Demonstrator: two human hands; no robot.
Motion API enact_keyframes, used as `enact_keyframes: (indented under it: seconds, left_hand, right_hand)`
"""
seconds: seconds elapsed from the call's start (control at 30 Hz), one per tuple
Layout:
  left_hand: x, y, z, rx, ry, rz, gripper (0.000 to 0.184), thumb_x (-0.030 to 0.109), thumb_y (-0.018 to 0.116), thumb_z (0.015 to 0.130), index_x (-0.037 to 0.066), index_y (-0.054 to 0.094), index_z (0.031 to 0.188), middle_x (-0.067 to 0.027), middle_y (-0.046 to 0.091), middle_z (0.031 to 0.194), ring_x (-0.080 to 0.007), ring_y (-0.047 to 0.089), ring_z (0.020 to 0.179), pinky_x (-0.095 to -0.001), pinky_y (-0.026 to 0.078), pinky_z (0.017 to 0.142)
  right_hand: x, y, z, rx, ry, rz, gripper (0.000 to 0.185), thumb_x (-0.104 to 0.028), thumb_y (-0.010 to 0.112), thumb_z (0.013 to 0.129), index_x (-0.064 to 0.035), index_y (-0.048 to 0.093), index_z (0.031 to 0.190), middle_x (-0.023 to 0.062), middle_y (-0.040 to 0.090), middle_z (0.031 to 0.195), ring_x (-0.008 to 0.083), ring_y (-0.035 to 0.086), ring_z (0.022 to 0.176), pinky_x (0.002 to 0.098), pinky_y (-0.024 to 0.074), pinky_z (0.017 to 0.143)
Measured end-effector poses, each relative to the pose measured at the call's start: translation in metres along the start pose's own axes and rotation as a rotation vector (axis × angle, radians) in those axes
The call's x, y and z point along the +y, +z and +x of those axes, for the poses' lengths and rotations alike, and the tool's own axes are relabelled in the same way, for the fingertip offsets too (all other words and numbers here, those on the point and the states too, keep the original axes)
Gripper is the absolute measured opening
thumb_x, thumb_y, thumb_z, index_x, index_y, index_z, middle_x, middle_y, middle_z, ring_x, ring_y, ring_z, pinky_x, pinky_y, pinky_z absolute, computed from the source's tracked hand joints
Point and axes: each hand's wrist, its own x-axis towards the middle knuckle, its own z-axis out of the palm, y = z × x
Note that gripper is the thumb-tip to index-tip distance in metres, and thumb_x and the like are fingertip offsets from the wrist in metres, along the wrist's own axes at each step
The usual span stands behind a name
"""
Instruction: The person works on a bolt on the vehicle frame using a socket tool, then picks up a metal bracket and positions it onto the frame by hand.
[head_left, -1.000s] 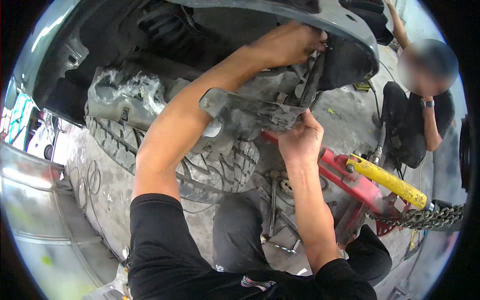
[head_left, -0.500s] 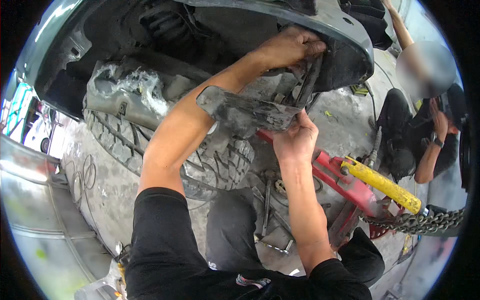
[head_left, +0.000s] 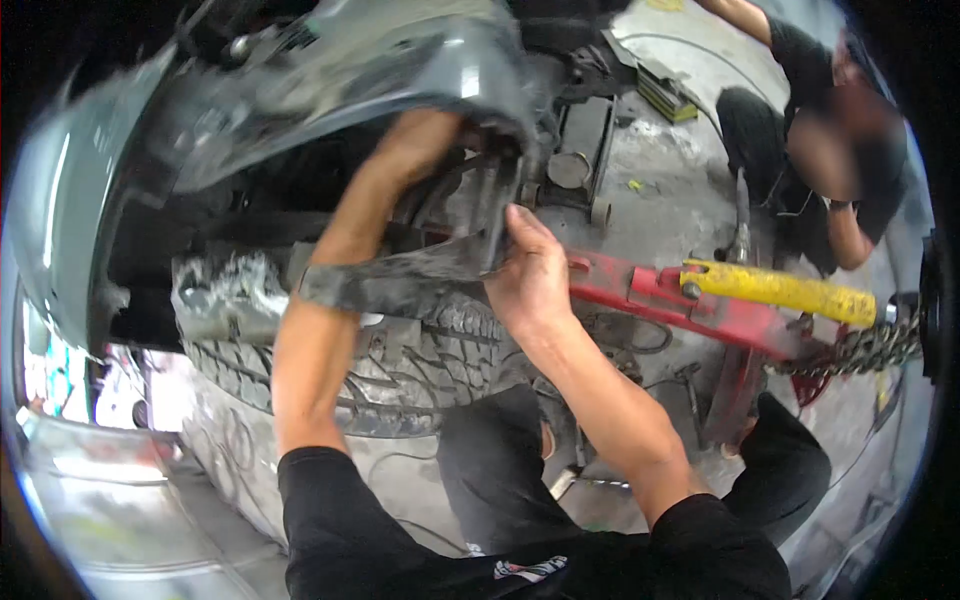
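A dark, dusty panel [head_left: 405,283], bent upward at its right end, lies across in front of my left forearm. My right hand [head_left: 532,268] grips its right corner, thumb up along the upright edge and fingers hidden behind. My left hand [head_left: 422,140] reaches beneath the lip of the grey fender [head_left: 465,65]; it is blurred and its fingers are out of sight. A large treaded tyre [head_left: 400,365] lies under the panel.
Right of my right hand runs a red jack-like arm [head_left: 670,300] with a yellow cylinder [head_left: 790,290] and a metal chain [head_left: 870,345]. Another person [head_left: 870,190] crouches at the far right. A green-yellow block [head_left: 665,95] and hoses lie on the floor.
My view has shifted, so more of the fender's outer side shows. My left hand has gone deeper under the fender lip. My right hand keeps its hold on the panel.
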Motion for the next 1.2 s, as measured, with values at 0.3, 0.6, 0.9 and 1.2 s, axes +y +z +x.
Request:
enact_keyframes:
  seconds: [0.3, 0.6, 0.9, 1.2]
  left_hand:
    - [0.009, -0.017, 0.015, 0.055, 0.251, -0.131, 0.026, 0.016, 0.069, 0.096, 0.0, 0.068, 0.116, -0.0073, 0.071, 0.1, -0.0186, 0.064, 0.097, -0.0341, 0.051, 0.086]
    - [0.021, -0.044, 0.001, 0.07, 0.196, -0.011, 0.026, 0.016, 0.069, 0.096, 0.0, 0.068, 0.116, -0.0071, 0.071, 0.1, -0.0183, 0.064, 0.097, -0.0338, 0.051, 0.086]
    - [0.02, -0.043, -0.006, 0.095, 0.157, 0.07, 0.025, 0.015, 0.069, 0.095, 0.0, 0.068, 0.116, -0.007, 0.071, 0.1, -0.0181, 0.064, 0.096, -0.0335, 0.051, 0.086]
    - [0.024, -0.049, -0.01, 0.097, 0.144, 0.114, 0.025, 0.014, 0.07, 0.095, 0.0, 0.068, 0.115, -0.0068, 0.071, 0.1, -0.0178, 0.064, 0.096, -0.0332, 0.051, 0.085]
  right_hand:
    - [-0.016, -0.004, -0.004, -0.092, 0.062, -0.03, 0.024, -0.017, 0.058, 0.102, 0.0015, 0.06, 0.116, 0.0069, 0.067, 0.107, 0.0172, 0.062, 0.101, 0.0336, 0.0477, 0.091]
    - [-0.015, -0.01, 0.0, -0.095, 0.055, -0.139, 0.022, -0.015, 0.057, 0.103, 0.0028, 0.059, 0.116, 0.0056, 0.066, 0.092, 0.0113, 0.06, 0.084, 0.0275, 0.0462, 0.076]
    - [-0.031, -0.012, 0.0, -0.147, 0.103, -0.259, 0.02, -0.019, 0.058, 0.105, -0.0005, 0.058, 0.111, -0.0013, 0.056, 0.076, 0.0063, 0.046, 0.063, 0.0278, 0.039, 0.055]
    - [-0.004, -0.008, 0.003, -0.121, 0.055, 0.063, 0.017, -0.017, 0.055, 0.106, -0.0009, 0.056, 0.11, 0.0009, 0.059, 0.075, 0.0053, 0.051, 0.063, 0.0259, 0.0381, 0.052]
